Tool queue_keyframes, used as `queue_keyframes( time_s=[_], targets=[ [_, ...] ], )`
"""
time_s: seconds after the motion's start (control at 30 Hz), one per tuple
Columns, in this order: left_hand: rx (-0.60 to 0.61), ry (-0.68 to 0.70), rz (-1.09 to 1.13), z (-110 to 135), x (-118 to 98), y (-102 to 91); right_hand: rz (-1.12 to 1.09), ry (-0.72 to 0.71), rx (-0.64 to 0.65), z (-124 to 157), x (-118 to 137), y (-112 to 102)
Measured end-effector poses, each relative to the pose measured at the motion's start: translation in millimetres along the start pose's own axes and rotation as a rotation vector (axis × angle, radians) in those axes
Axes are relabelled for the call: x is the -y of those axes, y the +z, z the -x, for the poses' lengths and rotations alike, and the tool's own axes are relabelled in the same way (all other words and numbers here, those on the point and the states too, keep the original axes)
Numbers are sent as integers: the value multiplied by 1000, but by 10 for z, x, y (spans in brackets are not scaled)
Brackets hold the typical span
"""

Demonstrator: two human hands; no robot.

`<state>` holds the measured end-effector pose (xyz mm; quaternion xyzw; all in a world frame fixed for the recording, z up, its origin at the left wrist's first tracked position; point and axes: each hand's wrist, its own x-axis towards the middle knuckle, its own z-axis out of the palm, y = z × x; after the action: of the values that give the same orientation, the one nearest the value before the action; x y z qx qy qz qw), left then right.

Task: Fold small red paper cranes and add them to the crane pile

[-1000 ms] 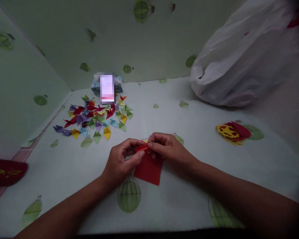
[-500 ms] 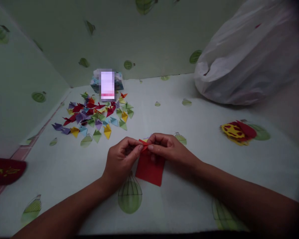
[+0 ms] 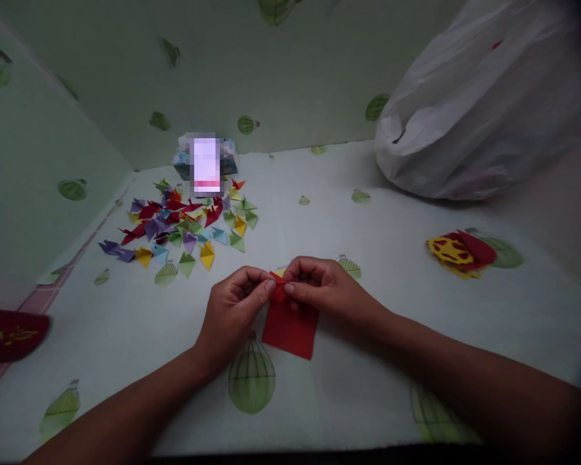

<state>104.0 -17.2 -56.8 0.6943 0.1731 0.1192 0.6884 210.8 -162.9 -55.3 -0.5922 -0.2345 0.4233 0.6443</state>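
Observation:
My left hand [image 3: 235,307] pinches the left side of a small folded red paper [image 3: 279,282] between thumb and forefinger. On its other side, my right hand [image 3: 326,287] grips the same paper with thumb and curled fingers. The fingertips hide most of its folds. Directly below lies a flat red paper square [image 3: 290,332] on the table, its upper part covered by my hands. A bit of pale yellow paper shows just behind the fingertips. Beyond my left hand spreads a pile of folded paper cranes [image 3: 188,223] in purple, red, green, blue and yellow.
Behind the cranes, a lit phone [image 3: 206,165], blurred out, leans by a tissue box [image 3: 230,158]. A big white plastic bag [image 3: 445,142] stands at the back right. Yellow and red cutouts [image 3: 458,252] lie at right, a dark red item [image 3: 14,334] at the left edge. Walls enclose the table.
Both hands keep their pinch on the folded red paper, with only a slight shift of the fingertips. The whole view has drifted a little.

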Motion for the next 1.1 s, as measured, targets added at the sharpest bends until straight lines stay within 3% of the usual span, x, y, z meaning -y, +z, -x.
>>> queue_keyframes(
  time_s=[0.3,0.47,0.7,0.93,1.1],
  targets=[
    [30,-116,58,-15,17,6,67,-94,-30,-8,4,-27],
    [-27,-101,78,-4,9,14,117,-102,-49,-2,-5,-2],
    [81,-101,50,0,-10,24,155,-106,-35,0,-16,-15],
    [-28,-48,109,10,-7,43,116,-129,8,2,-12,5],
    [47,-88,181,11,-1,47,73,-111,29,1,-36,0]
  ],
)
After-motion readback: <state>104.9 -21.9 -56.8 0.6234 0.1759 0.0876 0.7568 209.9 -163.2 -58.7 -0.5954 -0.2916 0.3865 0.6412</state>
